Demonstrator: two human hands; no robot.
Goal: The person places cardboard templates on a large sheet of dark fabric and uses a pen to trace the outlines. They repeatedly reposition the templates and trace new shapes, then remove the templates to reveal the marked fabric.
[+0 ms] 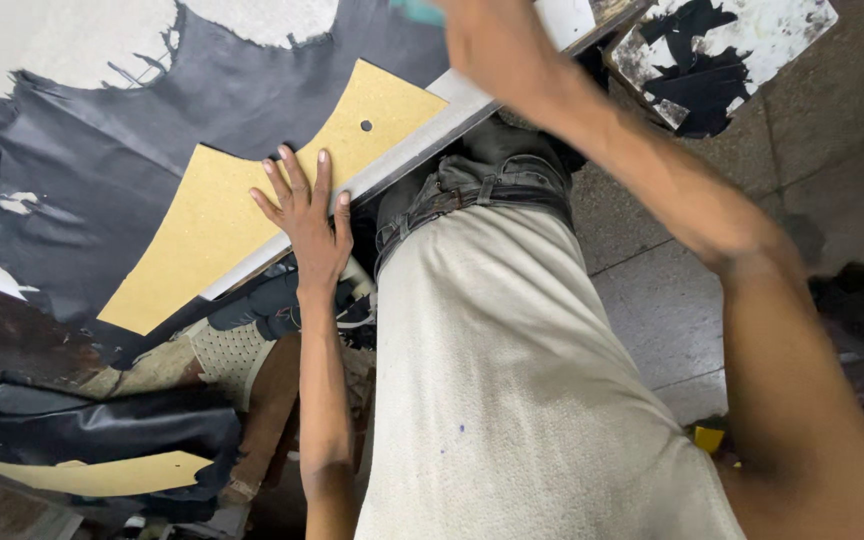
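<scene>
Left hand: the left hand (304,215) lies flat, palm down, fingers spread and pointing up and away from the body, pressing on the lower edge of the cardboard pattern (242,205).
Pattern: a tan, stiff sheet with curved sides and one small round hole (366,126) near its upper right corner; it runs slantwise from lower left to upper right, and most of it lies to the left of and above the hand.
Contact: the fingertips and palm rest on the pattern just where it meets the table edge (422,145), a pale strip running along the pattern's lower right side.
Leather: a sheet of black leather (102,150) lies under the pattern, spreading out past it to the left and top, with a ragged upper border against the pale table top (72,35).
Right hand: the right arm (652,170) reaches up to the top of the view; the right hand (472,35) is blurred and cut off by the frame, near a bit of teal colour (417,10), and I cannot tell whether it is closed or spread.
Body: a light grey shirt (512,380) and dark trousers with a belt (472,185) press close to the table edge, just right of the left hand.
Below the table: a second tan pattern piece (92,472) lies at lower left among more black leather (102,425).
Floor: grey stone floor (672,300) on the right, with a white board carrying black scraps (712,55) at upper right.
</scene>
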